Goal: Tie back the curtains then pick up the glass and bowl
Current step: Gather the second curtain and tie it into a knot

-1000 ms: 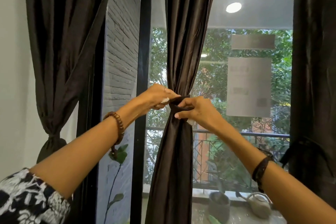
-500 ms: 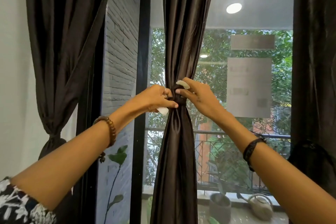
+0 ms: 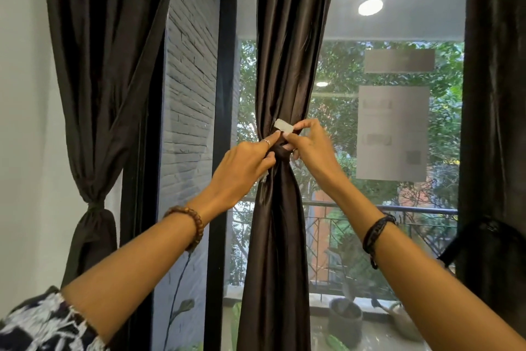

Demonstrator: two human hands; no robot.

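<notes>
Daylight enters through a black-framed window [image 3: 225,94] facing a balcony with trees. At far left, the left curtain [image 3: 96,66] hangs already cinched by its tie. At centre, the middle curtain [image 3: 284,66] is gathered at a dark tieback [image 3: 280,152]. The left hand [image 3: 244,168] pinches the tieback from the left, index finger extended. The right hand [image 3: 308,148] pinches the tieback's white fastening tab [image 3: 284,128]. At far right hangs a third curtain [image 3: 495,94]. Glass and bowl are out of view.

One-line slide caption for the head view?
Left hand and right hand fasten a dark fabric tieback's white tab around the gathered dark-brown satin middle curtain.
</notes>
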